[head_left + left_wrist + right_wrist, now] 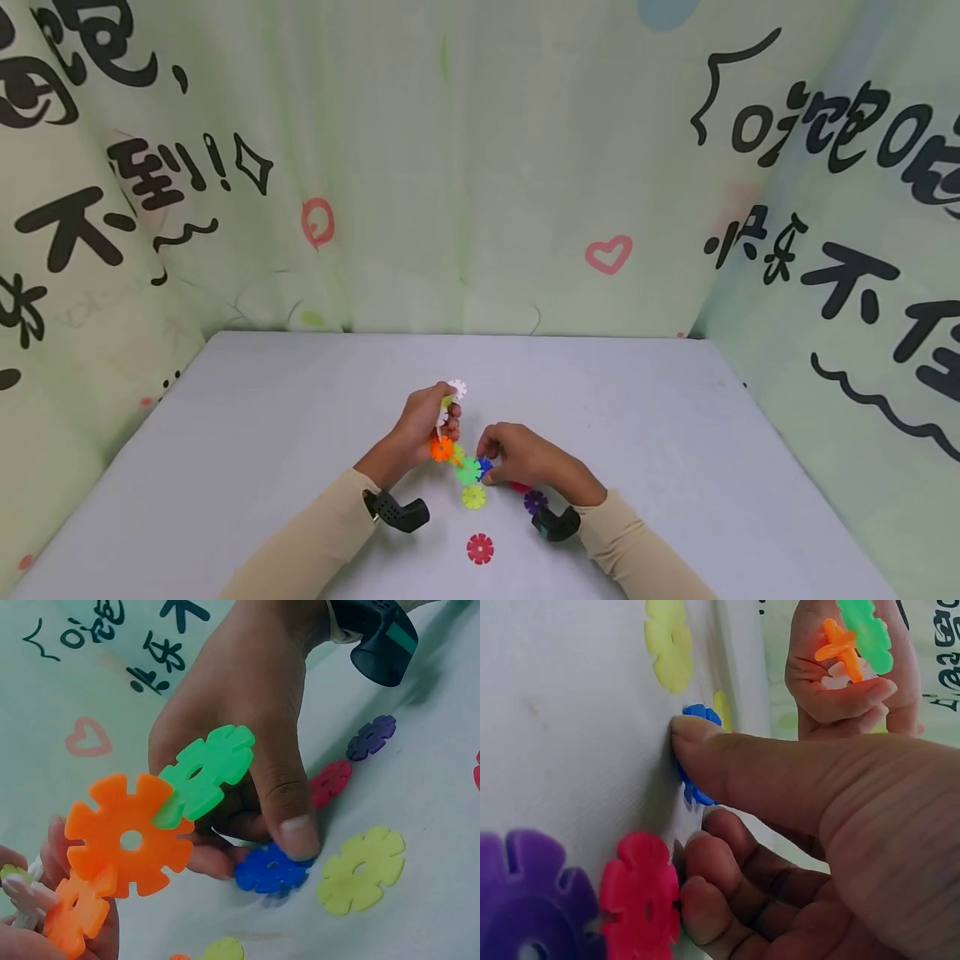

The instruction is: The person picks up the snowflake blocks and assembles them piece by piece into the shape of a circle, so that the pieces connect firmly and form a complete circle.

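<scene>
My left hand (pixel 420 423) grips a chain of notched plastic snowflake discs. White discs (pixel 457 389) and a yellow one show at its top, partly covered by the fingers. Lower down come two interlocked orange discs (pixel 129 836), then a green disc (pixel 214 769) at the free end. My right hand (pixel 528 454) pinches a blue snowflake disc (pixel 270 871) between thumb and fingers, low by the tabletop. In the head view, the green end of the chain appears right beside the blue disc. The right thumb hides part of the blue disc in the right wrist view.
On the white table (pixel 637 400) lie a yellow disc (pixel 473 497), a red disc (pixel 480 549), a purple disc (pixel 536 502) and a pinkish-red disc (pixel 641 896) near the right hand. Another yellow disc (pixel 223 950) lies farther off. A printed curtain (pixel 465 167) surrounds the table.
</scene>
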The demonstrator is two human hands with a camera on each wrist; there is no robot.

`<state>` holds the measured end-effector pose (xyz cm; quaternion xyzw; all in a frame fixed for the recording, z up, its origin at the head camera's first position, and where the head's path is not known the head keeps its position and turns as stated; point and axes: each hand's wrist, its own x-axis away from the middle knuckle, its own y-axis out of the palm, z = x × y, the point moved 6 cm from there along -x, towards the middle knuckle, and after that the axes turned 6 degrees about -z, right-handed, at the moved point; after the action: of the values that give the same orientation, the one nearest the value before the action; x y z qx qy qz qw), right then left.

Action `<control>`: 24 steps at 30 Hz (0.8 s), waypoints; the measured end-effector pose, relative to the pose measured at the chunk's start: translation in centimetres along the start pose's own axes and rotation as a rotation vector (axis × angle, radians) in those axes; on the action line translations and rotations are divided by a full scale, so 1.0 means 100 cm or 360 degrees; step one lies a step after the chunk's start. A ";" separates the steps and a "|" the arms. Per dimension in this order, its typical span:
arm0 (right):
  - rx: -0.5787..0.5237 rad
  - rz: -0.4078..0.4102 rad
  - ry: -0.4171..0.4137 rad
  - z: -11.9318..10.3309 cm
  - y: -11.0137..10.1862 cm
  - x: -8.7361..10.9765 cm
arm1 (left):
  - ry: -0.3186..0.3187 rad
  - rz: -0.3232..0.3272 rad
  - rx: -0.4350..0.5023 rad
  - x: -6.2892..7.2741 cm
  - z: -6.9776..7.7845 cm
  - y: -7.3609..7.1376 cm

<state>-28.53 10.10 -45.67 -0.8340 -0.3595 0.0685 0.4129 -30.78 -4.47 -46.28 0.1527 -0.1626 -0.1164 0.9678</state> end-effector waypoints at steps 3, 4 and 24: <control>-0.0042 0.0016 -0.0018 -0.001 -0.004 0.000 | -0.0016 -0.0029 0.0001 -0.001 -0.001 0.000; -0.0059 0.0027 -0.0026 -0.001 -0.006 0.001 | -0.0022 -0.0042 0.0002 -0.001 -0.001 0.000; -0.0403 0.0336 -0.0171 -0.002 -0.040 0.000 | -0.0070 -0.0201 -0.0050 -0.003 -0.003 0.005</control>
<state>-30.64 11.58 -42.59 -0.9075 -0.2973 0.1103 0.2754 -30.85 -3.88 -46.50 0.1449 -0.1720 -0.1832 0.9570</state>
